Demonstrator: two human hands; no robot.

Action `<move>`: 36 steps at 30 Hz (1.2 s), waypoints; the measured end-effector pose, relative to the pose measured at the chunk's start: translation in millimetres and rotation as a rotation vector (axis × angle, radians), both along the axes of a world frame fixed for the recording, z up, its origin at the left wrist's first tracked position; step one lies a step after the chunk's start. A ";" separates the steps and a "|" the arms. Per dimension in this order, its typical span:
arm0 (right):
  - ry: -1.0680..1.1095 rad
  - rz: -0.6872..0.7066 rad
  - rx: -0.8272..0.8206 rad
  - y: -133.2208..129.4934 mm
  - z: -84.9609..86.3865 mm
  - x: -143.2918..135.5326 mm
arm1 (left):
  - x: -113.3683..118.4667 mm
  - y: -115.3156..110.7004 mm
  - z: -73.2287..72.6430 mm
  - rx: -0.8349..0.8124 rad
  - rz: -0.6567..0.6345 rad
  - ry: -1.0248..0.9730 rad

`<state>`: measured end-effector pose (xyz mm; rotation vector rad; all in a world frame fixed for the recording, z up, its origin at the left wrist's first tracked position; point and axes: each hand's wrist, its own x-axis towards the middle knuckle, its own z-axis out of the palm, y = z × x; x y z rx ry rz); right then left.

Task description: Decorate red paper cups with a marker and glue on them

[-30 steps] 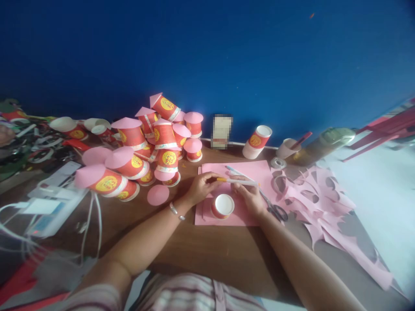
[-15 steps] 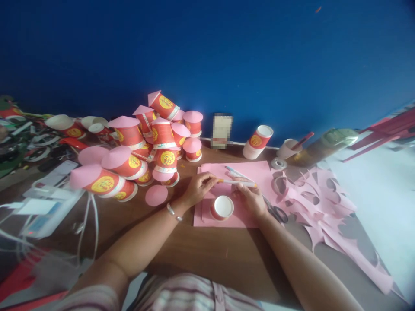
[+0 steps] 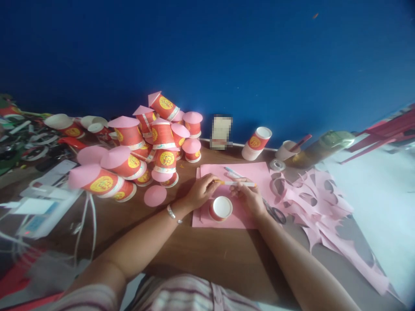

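A slim white pen (image 3: 244, 184) with orange ends lies level between my hands. My left hand (image 3: 202, 190) is closed, pinching its left, orange end. My right hand (image 3: 250, 198) grips the white barrel, thumb and fingers closed around it. Just below stands a red and white paper cup (image 3: 222, 208), its white round face upward, on pink paper sheets (image 3: 240, 221). A second, blue-tipped pen (image 3: 231, 171) lies on the sheets behind my hands. Black-handled scissors (image 3: 277, 214) rest partly hidden beside my right wrist.
Several red cups with pink cone tops (image 3: 127, 131) are piled at left, near a pink paper disc (image 3: 155, 196). Pink paper scraps (image 3: 319, 194) spread at right. Stacked cups (image 3: 257, 143), a tape roll (image 3: 277, 164) and a bottle (image 3: 324, 147) stand behind. A white power strip (image 3: 48, 211) lies left.
The view has shifted slightly. My left hand has moved a little closer to the right one along the pen; both still hold it. The cup stays where it was.
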<state>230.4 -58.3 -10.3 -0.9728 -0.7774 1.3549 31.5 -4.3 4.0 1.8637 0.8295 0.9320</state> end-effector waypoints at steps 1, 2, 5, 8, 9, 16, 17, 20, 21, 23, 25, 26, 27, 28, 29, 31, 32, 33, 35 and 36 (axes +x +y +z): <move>0.015 -0.005 -0.008 -0.3 -0.7 -0.5 | 0.3 0.6 -1.3 0.030 -0.010 0.011; 0.025 -0.008 -0.014 -0.6 -1.2 -1.1 | 0.5 1.3 -2.5 0.057 -0.018 0.020; -0.001 0.001 -0.012 -1.6 -1.1 -2.1 | 0.1 2.8 -4.1 0.117 -0.011 0.049; -0.052 0.022 0.015 -0.3 1.8 1.0 | -2.9 3.1 -2.5 0.129 0.027 0.065; -0.049 0.016 0.030 0.8 2.8 3.3 | -4.6 3.5 -1.6 0.124 0.058 0.052; 0.023 -0.103 0.075 10.5 -2.9 18.8 | -10.3 13.0 -4.7 0.185 0.240 0.008; 0.023 -0.101 0.072 10.9 -4.8 18.3 | -9.3 13.9 -7.0 0.219 0.209 0.024; 0.028 -0.071 0.097 10.3 -8.2 14.4 | -6.5 14.5 -13.9 0.273 0.125 0.088; 0.017 -0.059 0.115 9.7 -8.1 13.1 | -6.0 14.4 -15.4 0.274 0.112 0.112; -0.026 -0.034 0.150 8.5 -6.2 11.0 | -4.9 14.6 -16.3 0.264 0.096 0.168; -0.070 -0.023 0.165 7.4 -3.3 9.4 | -2.2 16.2 -14.5 0.251 0.064 0.228; -0.074 -0.024 0.160 7.0 -2.2 8.8 | 0.4 17.8 -13.0 0.246 0.045 0.254; -0.057 -0.030 0.149 6.9 -1.6 8.3 | 3.9 19.9 -11.5 0.243 0.029 0.279; -0.024 -0.038 0.135 7.0 -1.5 8.2 | 8.2 22.4 -10.1 0.246 0.022 0.308; 0.019 -0.048 0.122 7.4 -2.2 8.4 | 13.1 25.2 -9.1 0.249 0.008 0.331; 0.089 -0.067 0.108 9.2 -5.3 10.7 | 23.1 31.0 -8.5 0.248 -0.038 0.337; 0.091 -0.081 0.110 10.4 -7.3 12.5 | 27.4 33.4 -8.9 0.242 -0.057 0.328; 0.073 -0.098 0.114 11.6 -9.5 14.8 | 30.6 35.1 -9.4 0.235 -0.072 0.322; 0.030 -0.130 0.122 13.6 -13.2 19.3 | 32.5 35.6 -10.4 0.219 -0.068 0.303; 0.013 -0.133 0.126 14.2 -14.6 21.2 | 30.7 34.2 -10.4 0.218 -0.030 0.291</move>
